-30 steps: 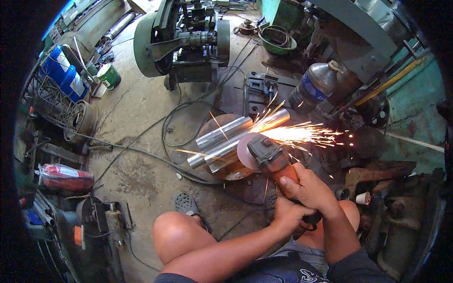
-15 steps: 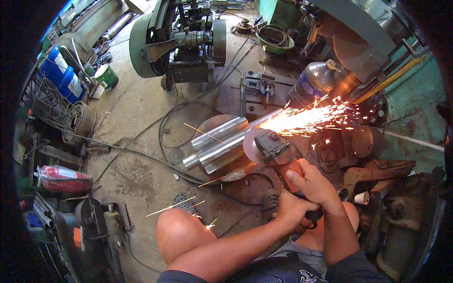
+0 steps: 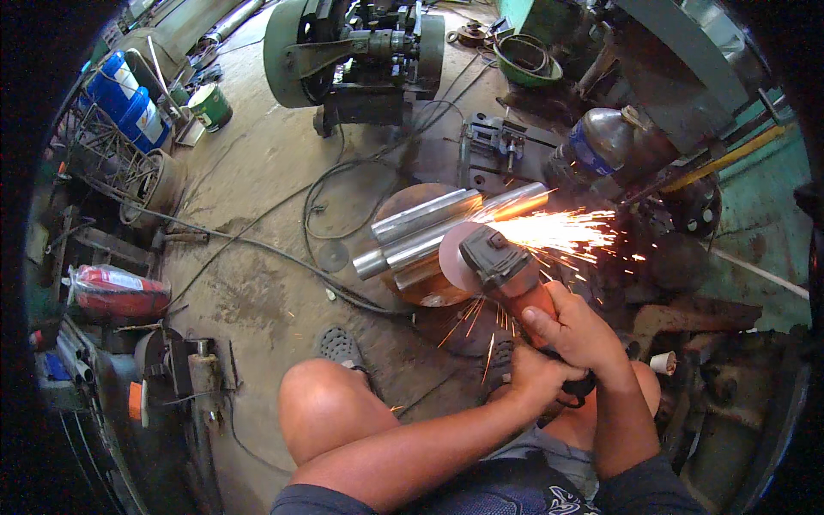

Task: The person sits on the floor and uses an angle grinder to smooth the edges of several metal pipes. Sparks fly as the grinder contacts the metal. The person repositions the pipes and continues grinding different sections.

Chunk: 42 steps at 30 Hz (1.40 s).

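An angle grinder (image 3: 508, 276) with an orange body and dark head is held by both my hands. My right hand (image 3: 577, 333) wraps round its body, thumb along the top. Nearer to me, my left hand (image 3: 544, 376) closes round the rear end. The grinder's pale pinkish disc (image 3: 455, 256) meets a shiny grooved steel shaft (image 3: 421, 225) with a narrower stub at each end. Bright sparks fly off to the right and some fall towards my feet. Under the shaft sits a round rusty metal block (image 3: 442, 294). The exact contact spot is partly hidden by the grinder head.
Black cables (image 3: 257, 268) loop over the concrete floor. A machine vise (image 3: 498, 142) and a large plastic bottle (image 3: 601, 142) stand beyond the shaft. At the back is a green wheeled machine (image 3: 360, 51). A red fire extinguisher (image 3: 116, 292) lies left. My feet are in grey clogs (image 3: 342, 345).
The view has shifted, so the scene sits further right and higher. The disc now lies further along the shaft's near side, and the spark stream points more level to the right.
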### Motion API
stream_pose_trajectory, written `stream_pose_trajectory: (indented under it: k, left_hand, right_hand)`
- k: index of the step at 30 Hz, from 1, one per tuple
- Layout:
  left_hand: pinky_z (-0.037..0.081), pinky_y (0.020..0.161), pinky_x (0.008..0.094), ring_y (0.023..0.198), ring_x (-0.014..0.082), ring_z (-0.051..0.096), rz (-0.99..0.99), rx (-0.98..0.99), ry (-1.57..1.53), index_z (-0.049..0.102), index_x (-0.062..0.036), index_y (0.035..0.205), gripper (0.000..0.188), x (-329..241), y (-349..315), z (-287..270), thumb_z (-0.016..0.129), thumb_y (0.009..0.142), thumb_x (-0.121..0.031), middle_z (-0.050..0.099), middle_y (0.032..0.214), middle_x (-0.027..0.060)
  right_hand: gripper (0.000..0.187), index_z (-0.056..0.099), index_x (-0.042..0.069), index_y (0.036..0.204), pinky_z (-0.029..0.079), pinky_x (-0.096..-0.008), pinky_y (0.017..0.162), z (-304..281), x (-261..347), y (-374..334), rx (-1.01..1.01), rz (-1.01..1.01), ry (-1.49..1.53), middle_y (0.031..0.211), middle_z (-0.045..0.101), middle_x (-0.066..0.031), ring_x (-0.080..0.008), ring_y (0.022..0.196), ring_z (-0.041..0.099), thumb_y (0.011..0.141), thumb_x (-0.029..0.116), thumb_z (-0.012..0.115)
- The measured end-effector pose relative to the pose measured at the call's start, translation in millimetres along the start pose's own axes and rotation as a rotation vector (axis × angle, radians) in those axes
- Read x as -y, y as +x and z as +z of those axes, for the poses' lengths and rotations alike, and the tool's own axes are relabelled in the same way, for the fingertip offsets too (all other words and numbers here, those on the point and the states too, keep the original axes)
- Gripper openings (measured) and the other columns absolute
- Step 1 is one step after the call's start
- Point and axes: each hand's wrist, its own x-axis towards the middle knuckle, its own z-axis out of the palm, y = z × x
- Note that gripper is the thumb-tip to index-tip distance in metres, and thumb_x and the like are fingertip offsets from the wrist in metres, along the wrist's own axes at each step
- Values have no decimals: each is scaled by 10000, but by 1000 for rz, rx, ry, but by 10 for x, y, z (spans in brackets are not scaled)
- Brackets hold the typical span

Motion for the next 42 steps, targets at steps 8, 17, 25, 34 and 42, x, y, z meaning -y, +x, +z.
stream_pose_trajectory:
  k: [8, 17, 25, 34, 42]
  left_hand:
    - [586, 890, 385, 1003, 237, 706, 262, -64, 8, 501, 25, 1265, 831, 11, -176, -257, 931, 564, -95, 702, 1086, 113]
    - [586, 879, 365, 1015, 239, 706, 58, -43, -101, 539, 7, 1240, 748, -178, -447, -525, 908, 594, -76, 693, 1099, 105]
    - [589, 879, 356, 1031, 236, 704, 248, -63, -5, 510, -1, 1297, 804, -141, -438, -517, 899, 595, -35, 681, 1149, 94]
    - [607, 820, 372, 936, 244, 745, 19, 32, -106, 665, 67, 1144, 567, -120, -247, -205, 918, 649, -43, 752, 1057, 139]
    - [611, 764, 365, 892, 223, 753, 57, 36, 32, 718, 79, 1011, 426, -174, -41, 55, 908, 651, -46, 769, 997, 133]
  right_hand:
    - [540, 557, -9, 1112, 530, -536, 840, 240, 263, 27, 62, -75, -44, 1005, 691, -303, -501, 1002, 672, 967, 504, 644]
    - [559, 545, -19, 1124, 526, -541, 833, 446, 558, 46, 104, -158, -70, 1002, 689, -310, -503, 973, 672, 969, 509, 642]
    - [638, 539, -38, 1143, 518, -556, 848, 397, 568, 14, 124, -112, -95, 1005, 682, -333, -518, 988, 666, 975, 575, 600]
    - [597, 550, -25, 1108, 533, -545, 832, 116, 308, 11, 50, 5, -90, 1011, 695, -317, -500, 981, 688, 965, 549, 625]
    - [543, 560, -15, 1111, 518, -541, 860, -160, 168, -11, 16, 118, -64, 1015, 697, -310, -496, 1012, 681, 986, 510, 618]
